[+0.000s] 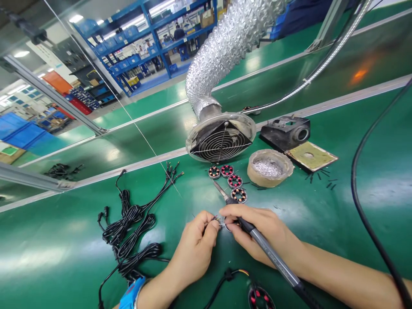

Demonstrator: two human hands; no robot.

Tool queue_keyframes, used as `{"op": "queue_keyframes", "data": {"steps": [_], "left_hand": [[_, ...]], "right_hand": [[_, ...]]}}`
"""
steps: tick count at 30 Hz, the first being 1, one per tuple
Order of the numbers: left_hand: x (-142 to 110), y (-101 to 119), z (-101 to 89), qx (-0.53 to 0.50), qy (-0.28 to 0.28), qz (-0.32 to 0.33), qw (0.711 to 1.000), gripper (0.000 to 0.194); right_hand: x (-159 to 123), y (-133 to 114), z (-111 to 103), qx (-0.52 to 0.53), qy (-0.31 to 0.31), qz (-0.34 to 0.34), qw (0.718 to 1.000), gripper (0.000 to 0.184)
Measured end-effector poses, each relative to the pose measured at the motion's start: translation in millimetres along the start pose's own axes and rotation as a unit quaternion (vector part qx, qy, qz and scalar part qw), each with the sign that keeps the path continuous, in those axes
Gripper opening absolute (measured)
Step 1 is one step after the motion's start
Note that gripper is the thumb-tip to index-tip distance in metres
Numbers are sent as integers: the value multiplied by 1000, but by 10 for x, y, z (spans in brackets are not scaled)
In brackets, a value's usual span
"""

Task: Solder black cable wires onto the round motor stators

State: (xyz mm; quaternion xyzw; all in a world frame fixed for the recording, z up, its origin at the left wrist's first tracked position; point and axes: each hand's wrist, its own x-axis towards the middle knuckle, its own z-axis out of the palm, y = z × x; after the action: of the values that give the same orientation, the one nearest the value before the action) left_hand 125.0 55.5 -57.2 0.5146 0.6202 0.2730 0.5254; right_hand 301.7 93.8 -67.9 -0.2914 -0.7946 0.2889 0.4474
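Observation:
My right hand [257,227] is closed around a soldering iron [273,257], whose bare tip points up and left toward the ring-shaped motor stators. Its fingertips also touch a small ring-shaped part [226,224], mostly hidden behind them. Close against it, my left hand [198,240] pinches thin wires [216,218] between thumb and forefinger. Several copper- and red-wound stators [238,195] lie just beyond the hands. Nearer to me, another stator [260,298] sits by a black cable [222,283] with coloured wire ends.
Coiled black cables [130,223] spread over the left of the green bench. A fan-grille fume hood [222,141] on a silver duct [222,56] stands behind the stators. To the right are a tub of metal shavings [270,182], an iron stand [286,131] and a yellow sponge [310,155].

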Motion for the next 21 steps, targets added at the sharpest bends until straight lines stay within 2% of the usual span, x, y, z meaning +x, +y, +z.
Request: {"op": "queue_keyframes", "data": {"steps": [4, 11, 17, 21], "left_hand": [[-35, 77, -3, 66, 23, 39, 997, 29], [-54, 82, 1, 98, 23, 54, 993, 26], [-50, 85, 9, 110, 23, 46, 993, 26], [-60, 80, 8, 107, 22, 38, 993, 26]], "right_hand": [[-18, 17, 14, -38, -12, -51, 998, 29], [-67, 42, -18, -67, -11, -72, 995, 31], [-67, -49, -281, -24, 17, -59, 998, 35], [-110, -83, -424, 25, 11, -5, 1000, 25]]}}
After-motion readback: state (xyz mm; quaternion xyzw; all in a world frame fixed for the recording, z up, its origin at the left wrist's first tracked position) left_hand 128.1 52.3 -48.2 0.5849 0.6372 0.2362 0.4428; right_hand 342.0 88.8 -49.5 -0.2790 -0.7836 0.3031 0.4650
